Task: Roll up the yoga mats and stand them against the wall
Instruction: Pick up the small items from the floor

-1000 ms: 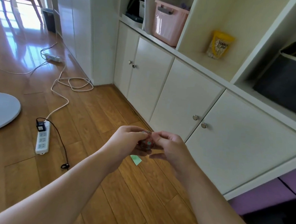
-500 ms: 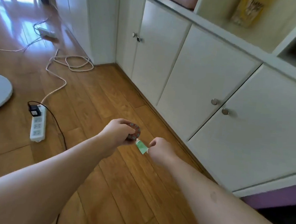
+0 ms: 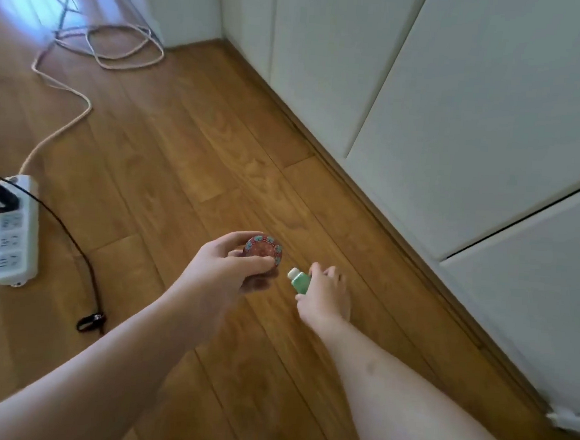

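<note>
— Hands first: what has each got?

— Left hand (image 3: 223,270) grips a small round patterned disc (image 3: 263,249), thumb across its lower edge, fingers curled behind. Right hand (image 3: 324,296) reaches down at a little green bottle with a pale cap (image 3: 298,280); its fingers sit against the bottle's far side, seemingly pinching it, though motion blur leaves the exact hold unclear. Whether the bottle rests on the wooden floor (image 3: 191,137) or is already lifted, I cannot tell.

— And the yoga mats?

— None in view. Only floor, white cabinet doors (image 3: 461,111) along the right, a power strip (image 3: 15,231) with a black plug and cord, and a looped pale cable (image 3: 122,46) further off.

— So the rolling isn't started?

— Judging by this, the hands are busy with odds and ends, likely clearing up first.

— How should a mat handle?

— My guess: light, soft and floppy, grippy rather than slick. Take a short end with both hands spread wide, roll tight and even so it doesn't cone, then hold the roll round its middle to stand it upright.
</note>
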Demonstrator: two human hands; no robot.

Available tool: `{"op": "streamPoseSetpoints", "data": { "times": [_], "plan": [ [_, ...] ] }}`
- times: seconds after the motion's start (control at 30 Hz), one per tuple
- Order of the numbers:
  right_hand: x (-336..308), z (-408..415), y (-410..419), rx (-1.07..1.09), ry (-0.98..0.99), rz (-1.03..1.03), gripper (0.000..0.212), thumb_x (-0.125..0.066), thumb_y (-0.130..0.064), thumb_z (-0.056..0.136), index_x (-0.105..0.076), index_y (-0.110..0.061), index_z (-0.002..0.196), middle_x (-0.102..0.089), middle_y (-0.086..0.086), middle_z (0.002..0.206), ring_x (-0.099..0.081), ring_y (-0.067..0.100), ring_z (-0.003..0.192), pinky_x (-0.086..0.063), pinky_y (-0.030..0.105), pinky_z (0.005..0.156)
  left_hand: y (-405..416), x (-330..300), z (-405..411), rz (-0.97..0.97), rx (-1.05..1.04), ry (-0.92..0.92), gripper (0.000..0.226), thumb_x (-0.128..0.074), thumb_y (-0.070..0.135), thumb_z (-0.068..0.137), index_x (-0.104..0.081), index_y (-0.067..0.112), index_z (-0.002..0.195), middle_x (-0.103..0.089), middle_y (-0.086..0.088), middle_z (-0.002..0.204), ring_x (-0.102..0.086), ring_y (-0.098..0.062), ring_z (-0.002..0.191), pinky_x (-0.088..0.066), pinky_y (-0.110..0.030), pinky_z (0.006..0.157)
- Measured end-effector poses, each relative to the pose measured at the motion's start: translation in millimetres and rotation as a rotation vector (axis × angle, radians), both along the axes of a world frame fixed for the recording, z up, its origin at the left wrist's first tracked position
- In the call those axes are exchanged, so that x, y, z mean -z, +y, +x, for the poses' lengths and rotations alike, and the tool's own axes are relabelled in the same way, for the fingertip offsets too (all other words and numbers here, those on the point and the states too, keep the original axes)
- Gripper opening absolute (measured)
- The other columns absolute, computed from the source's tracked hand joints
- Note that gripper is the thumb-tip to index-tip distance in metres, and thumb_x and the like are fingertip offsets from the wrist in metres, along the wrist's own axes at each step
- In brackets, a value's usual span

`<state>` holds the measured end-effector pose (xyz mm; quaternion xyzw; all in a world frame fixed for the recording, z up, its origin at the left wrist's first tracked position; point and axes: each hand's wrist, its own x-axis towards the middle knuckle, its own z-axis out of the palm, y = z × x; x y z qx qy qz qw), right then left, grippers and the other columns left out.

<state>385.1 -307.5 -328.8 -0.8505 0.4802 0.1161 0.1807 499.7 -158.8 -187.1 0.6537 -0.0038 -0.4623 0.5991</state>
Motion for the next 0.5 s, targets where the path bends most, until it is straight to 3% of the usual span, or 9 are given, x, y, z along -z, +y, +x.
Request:
{"op": "streamPoseSetpoints", "data": {
  "times": [0.1,0.23,0.37,0.5],
  "plan": [
    [-19.9,-11.4,3.5,0.044,-0.041,0.127,0.029,-0.075,-0.027,0.098,-0.057,-0.026,0.121,-0.066,-0.002,0.118,-0.065,0.019,0.106,-0.055,0.034,0.083,-12.7,-10.2,7.2,0.054,0.147,-0.133,0.05,-0.089,0.002,0.079,-0.074,0.026,0.12,-0.077,-0.006,0.113,-0.077,-0.022,0.099,-0.064,-0.035,0.085],
    [-86.2,-21.7,-9.5,0.106,-0.282,0.449,0.011,-0.071,-0.028,0.101,-0.062,-0.032,0.103,-0.069,-0.006,0.095,-0.068,0.006,0.081,-0.059,0.027,0.07,-47.0,-72.1,22.9,0.037,0.251,-0.319,0.048,-0.09,0.02,0.082,-0.07,0.031,0.124,-0.077,0.009,0.11,-0.076,-0.01,0.093,-0.064,-0.028,0.082],
    [-209.8,-26.0,-53.0,0.073,-0.482,0.467,0.004,-0.071,-0.022,0.098,-0.069,-0.026,0.097,-0.072,-0.001,0.082,-0.059,0.0,0.054,-0.047,0.021,0.053,-92.9,-163.5,32.0,-0.035,0.305,-0.445,0.054,-0.093,0.021,0.078,-0.069,0.032,0.126,-0.078,0.011,0.107,-0.076,-0.007,0.094,-0.062,-0.026,0.084],
    [-359.0,-40.6,-106.4,0.136,-0.765,0.37,0.008,-0.08,-0.02,0.087,-0.075,-0.013,0.086,-0.059,-0.006,0.062,-0.05,0.009,0.053,-0.041,0.03,0.058,-146.9,-266.8,31.0,-0.125,0.323,-0.62,0.043,-0.09,0.026,0.081,-0.073,0.036,0.119,-0.079,0.012,0.097,-0.076,-0.006,0.084,-0.063,-0.034,0.086]
  ]
}}
